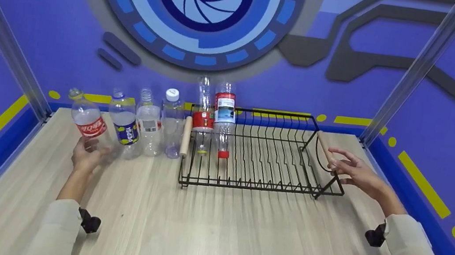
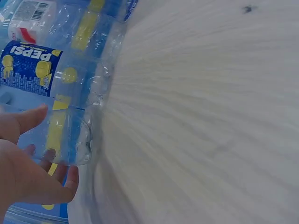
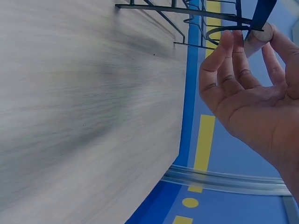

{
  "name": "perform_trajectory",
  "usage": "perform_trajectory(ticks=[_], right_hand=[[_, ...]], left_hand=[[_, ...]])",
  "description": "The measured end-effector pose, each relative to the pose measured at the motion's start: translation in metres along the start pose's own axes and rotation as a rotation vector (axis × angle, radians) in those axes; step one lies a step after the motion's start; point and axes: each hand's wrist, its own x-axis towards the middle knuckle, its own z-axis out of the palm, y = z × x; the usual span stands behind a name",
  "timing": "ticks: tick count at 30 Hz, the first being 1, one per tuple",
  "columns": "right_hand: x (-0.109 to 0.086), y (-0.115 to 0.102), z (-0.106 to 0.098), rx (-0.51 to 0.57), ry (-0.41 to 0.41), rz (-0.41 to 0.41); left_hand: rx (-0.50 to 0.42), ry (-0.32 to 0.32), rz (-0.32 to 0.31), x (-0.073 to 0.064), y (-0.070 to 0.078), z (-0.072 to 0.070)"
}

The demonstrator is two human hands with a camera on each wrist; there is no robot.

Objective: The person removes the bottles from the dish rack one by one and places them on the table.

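Inside rack [image 1: 254, 188], two bottles [image 1: 203, 120] [image 1: 225, 108]; right grip [image 1: 353, 173] clamped on handle [image 1: 324, 143]; left grip [image 1: 87, 157] by leftmost bottle [image 1: 92, 127], clamping unclear.

Got a clear plastic bottle [image 1: 91, 128], red label, neck up on the bench [image 1: 212, 236], my left fingers [image 2: 71, 181] round its lower part. Black wire rack [image 1: 263, 189] stands to its right, wooden handles [image 1: 186, 136], two bottles [image 1: 223, 129] cap-down inside, left end.

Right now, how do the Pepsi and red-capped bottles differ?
The Pepsi bottle stands upright on the table; the red-capped bottle is upside down in the wire rack. The Pepsi bottle's label is blue and yellow; the red-capped bottle's shows red and blue. Both are transparent.
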Motion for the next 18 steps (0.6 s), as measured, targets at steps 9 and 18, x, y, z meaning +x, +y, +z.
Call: perform_trajectory(ticks=[9,18], right_hand=[[-0.001,0.002,0.002,0.043,-0.002,0.006],[0.003,0.006,-0.001,0.046,-0.003,0.007]], left_hand=[[0.074,-0.055,-0.045,0.011,0.007,0.003],[0.101,-0.058,-0.045,0.014,0.007,0.007]])
